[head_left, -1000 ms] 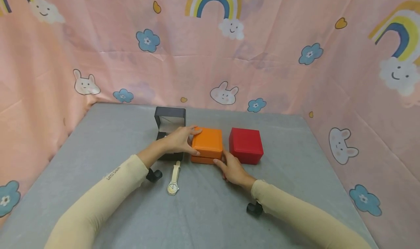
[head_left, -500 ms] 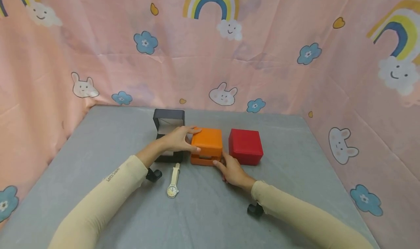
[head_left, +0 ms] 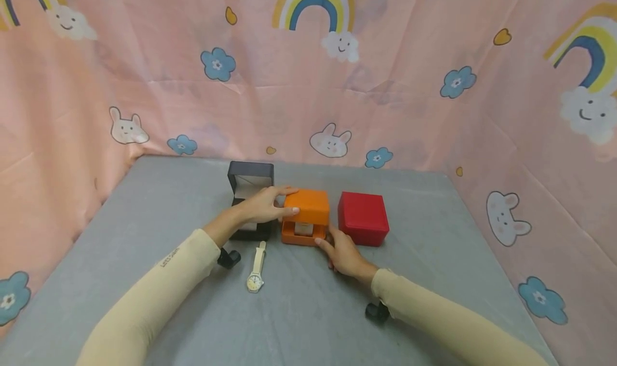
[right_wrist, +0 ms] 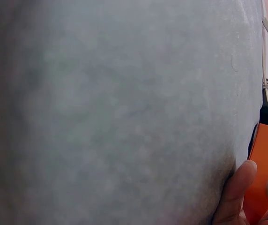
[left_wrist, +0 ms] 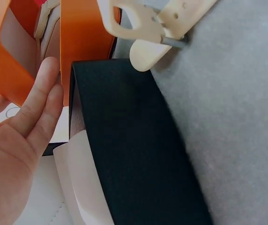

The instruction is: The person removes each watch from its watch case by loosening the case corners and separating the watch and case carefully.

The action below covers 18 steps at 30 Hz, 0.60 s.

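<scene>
An orange watch box [head_left: 308,206] stands partly open in the head view, its lid tilted up over the base. My left hand [head_left: 264,204] grips the lid from the left side, thumb at the front and fingers over the top. Low at the base's front right corner, my right hand [head_left: 346,253] pinches the orange wall [right_wrist: 265,154] between thumb and fingers. A pale cushion [head_left: 303,228] shows through the gap. Under my left wrist sits a dark box [head_left: 250,172] with its lid raised and a light lining. A cream-strapped watch [head_left: 255,280] lies face up in front of it.
A closed red box [head_left: 362,218] stands close to the right of the orange one. Grey cloth [head_left: 308,312] covers the table, and a pink printed curtain [head_left: 270,98] rises behind and at both sides. Black wrist cameras [head_left: 377,312] hang under the sleeves.
The orange lid has risen from nearly closed to partly open, lifted by my left hand, and the pale inside has come into view. My right hand stays at the base.
</scene>
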Available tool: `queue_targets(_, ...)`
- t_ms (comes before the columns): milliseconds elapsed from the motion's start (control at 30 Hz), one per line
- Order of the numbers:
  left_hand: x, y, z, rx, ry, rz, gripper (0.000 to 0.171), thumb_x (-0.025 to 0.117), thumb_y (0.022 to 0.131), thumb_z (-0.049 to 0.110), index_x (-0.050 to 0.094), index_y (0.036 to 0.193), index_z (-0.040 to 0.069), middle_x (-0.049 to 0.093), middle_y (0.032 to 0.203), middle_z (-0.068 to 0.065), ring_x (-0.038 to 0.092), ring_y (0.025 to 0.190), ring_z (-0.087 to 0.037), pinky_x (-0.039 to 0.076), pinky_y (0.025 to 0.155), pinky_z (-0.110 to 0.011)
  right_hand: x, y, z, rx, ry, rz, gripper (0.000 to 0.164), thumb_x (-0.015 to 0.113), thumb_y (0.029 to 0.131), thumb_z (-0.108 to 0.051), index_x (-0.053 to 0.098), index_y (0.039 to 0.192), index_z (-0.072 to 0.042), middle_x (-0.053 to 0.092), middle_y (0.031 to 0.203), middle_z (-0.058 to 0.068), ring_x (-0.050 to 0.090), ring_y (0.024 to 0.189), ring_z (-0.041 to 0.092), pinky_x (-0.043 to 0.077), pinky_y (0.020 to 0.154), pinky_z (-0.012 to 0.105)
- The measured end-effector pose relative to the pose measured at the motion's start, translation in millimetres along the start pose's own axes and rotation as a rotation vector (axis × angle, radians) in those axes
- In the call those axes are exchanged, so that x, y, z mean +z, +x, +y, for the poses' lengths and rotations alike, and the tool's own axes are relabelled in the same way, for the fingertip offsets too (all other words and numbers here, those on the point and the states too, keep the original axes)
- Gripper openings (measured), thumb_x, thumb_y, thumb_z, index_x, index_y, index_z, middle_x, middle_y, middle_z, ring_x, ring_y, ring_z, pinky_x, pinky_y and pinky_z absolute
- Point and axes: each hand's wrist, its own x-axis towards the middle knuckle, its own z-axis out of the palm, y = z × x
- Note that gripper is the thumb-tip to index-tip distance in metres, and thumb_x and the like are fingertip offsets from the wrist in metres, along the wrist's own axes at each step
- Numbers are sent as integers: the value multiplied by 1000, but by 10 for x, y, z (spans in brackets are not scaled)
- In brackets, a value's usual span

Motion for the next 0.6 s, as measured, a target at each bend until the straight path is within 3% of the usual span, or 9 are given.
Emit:
queue_targets(167,26,17,10,-3,-36,10,66,56,101,48,37,158,20,66,131,-11,72,80,-26,54,94,-43,-8,-14,16,1,12,-7,52,60,103,-23,41,149,-13,58,75,7,51,42,15,48,40,32)
queue_targets(367,60,45,23,-19,-56,52,65,48,103,55,38,157,19,71,112,-8,70,82,-29,52,85,-37,-12,-20,11,1,5,-3,73,60,103,-23,19,163,-13,59,76,7,50,43,14,48,40,32)
queue_targets(600,73,48,53,-54,-59,92,67,43,102,60,39,156,19,70,81,-8,68,81,-31,47,78,-33,-13,-10,-7,10,-2,-11,79,61,102,-24,12,163,-13,56,69,5,50,43,15,48,41,30)
